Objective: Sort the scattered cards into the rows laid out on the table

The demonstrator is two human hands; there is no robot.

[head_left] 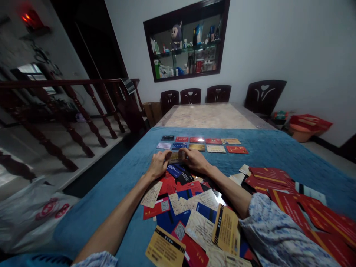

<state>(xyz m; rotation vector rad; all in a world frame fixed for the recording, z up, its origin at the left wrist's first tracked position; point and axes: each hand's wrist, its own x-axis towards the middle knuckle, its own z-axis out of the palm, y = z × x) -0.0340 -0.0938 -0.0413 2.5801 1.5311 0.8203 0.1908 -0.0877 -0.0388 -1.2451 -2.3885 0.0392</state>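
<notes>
Between my two hands is a gold-toned plastic card, pinched at both ends just above the blue cloth. My left hand grips its left end, and my right hand has the right end. Right in front of me spreads a loose pile of cards, among them a blue card, a black card, and a gold card. Beyond my hands, cards lie in two rows, including a red card, a cream card and a black card.
Red paper envelopes are heaped on the blue cloth at the right. Chairs stand past the table's far end. A wooden railing and white plastic bags are at the left. A wall cabinet hangs ahead.
</notes>
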